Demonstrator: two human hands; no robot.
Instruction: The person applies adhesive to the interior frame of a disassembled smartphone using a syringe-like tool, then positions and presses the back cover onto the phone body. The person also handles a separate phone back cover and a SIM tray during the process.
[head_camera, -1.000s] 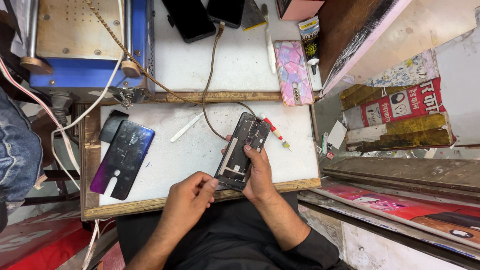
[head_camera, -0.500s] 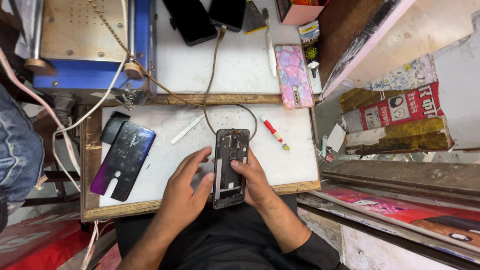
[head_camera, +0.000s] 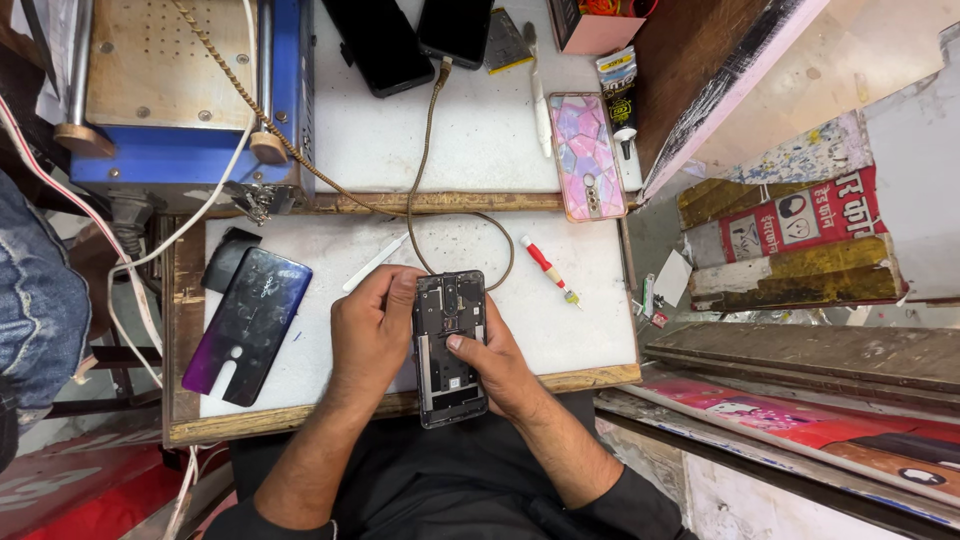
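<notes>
An opened phone body (head_camera: 450, 340) with its back cover off lies lengthwise over the front edge of the white work board (head_camera: 330, 260), its inner parts facing up. My left hand (head_camera: 370, 330) grips its left side, fingers curled over the top corner. My right hand (head_camera: 500, 365) holds its right side, with the thumb pressed on the middle of the inner frame. A brown cable (head_camera: 425, 170) loops down from the back of the bench and ends behind the phone's top edge.
A glossy purple-black back cover (head_camera: 245, 325) lies at the board's left, a white stick (head_camera: 375, 262) and a red-handled screwdriver (head_camera: 548, 270) beside the phone. Further back are a pink patterned phone case (head_camera: 587, 155), two dark phones (head_camera: 410, 35) and a blue machine (head_camera: 170, 90).
The phone body has turned from tilted to straight and come closer to me. My left hand has moved up from its lower end to its upper left side.
</notes>
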